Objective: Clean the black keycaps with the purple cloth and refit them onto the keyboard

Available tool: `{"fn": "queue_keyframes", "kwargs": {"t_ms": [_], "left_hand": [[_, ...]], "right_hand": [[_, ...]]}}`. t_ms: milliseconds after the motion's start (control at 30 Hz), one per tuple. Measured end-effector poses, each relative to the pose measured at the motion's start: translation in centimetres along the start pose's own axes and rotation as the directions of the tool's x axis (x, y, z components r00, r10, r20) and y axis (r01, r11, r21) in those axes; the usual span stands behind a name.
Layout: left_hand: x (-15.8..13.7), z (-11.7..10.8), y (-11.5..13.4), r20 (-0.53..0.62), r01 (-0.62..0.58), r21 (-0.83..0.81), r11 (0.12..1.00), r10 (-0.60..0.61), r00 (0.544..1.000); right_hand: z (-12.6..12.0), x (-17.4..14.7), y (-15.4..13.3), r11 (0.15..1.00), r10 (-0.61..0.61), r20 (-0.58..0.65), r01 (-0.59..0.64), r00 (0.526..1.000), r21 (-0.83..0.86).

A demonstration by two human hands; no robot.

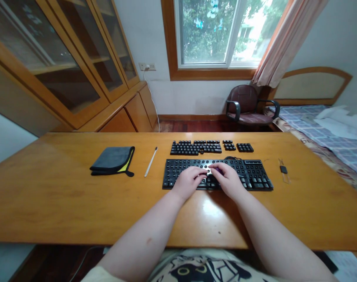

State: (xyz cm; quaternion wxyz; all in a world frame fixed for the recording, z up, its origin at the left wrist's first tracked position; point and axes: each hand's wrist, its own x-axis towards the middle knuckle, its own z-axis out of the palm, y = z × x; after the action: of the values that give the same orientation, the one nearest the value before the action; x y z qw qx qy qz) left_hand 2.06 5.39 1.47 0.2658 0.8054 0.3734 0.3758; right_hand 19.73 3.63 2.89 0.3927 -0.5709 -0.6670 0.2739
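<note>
A black computer keyboard (pixel 181 162) lies in front of me, most of its keycaps off and bare switches showing; some caps sit at its lower right. My left hand (pixel 189 180) rests over the middle of it, fingertips drawn together around something too small to make out. Close beside it, my right hand (pixel 227 180) is curled with thumb and fingers pinched; a bit of purple shows at its fingertips, but what it belongs to is hidden. Behind the keyboard, loose black keycaps (pixel 209 148) stand in rows, grouped like the keyboard's layout.
Left of the keyboard lie a thin white brush (pixel 150 162) and a folded grey cloth (pixel 110 158) with yellow lining. A wire keycap puller (pixel 283 169) with a black handle lies to the right. Beyond the wooden desk (pixel 64 207) stand a brown armchair (pixel 247 102) and a bed.
</note>
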Motion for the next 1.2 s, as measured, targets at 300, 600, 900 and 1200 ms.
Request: {"fn": "queue_keyframes", "kwargs": {"t_ms": [300, 600, 900, 1200], "left_hand": [[-0.1, 1.2, -0.8, -0.135, 0.236, -0.332, 0.913, -0.294, 0.946], [-0.1, 1.1, -0.2, -0.093, 0.212, -0.420, 0.882, -0.275, 0.957], [0.2, 1.1, 0.0, -0.109, 0.303, -0.560, 0.771, -0.432, 0.895], [0.2, 1.2, 0.3, -0.127, 0.320, -0.599, 0.734, -0.482, 0.867]], "right_hand": [[1.3, -0.1, 1.0, 0.976, 0.009, -0.184, 0.032, 0.983, 0.215], [1.2, -0.1, 0.8, 0.954, 0.155, -0.164, -0.105, 0.974, 0.282], [1.6, -0.4, 0.1, 0.719, 0.146, 0.214, -0.252, 0.966, 0.647], [1.9, -0.3, 0.6, 0.775, 0.153, 0.035, -0.142, 0.988, 0.616]]}}
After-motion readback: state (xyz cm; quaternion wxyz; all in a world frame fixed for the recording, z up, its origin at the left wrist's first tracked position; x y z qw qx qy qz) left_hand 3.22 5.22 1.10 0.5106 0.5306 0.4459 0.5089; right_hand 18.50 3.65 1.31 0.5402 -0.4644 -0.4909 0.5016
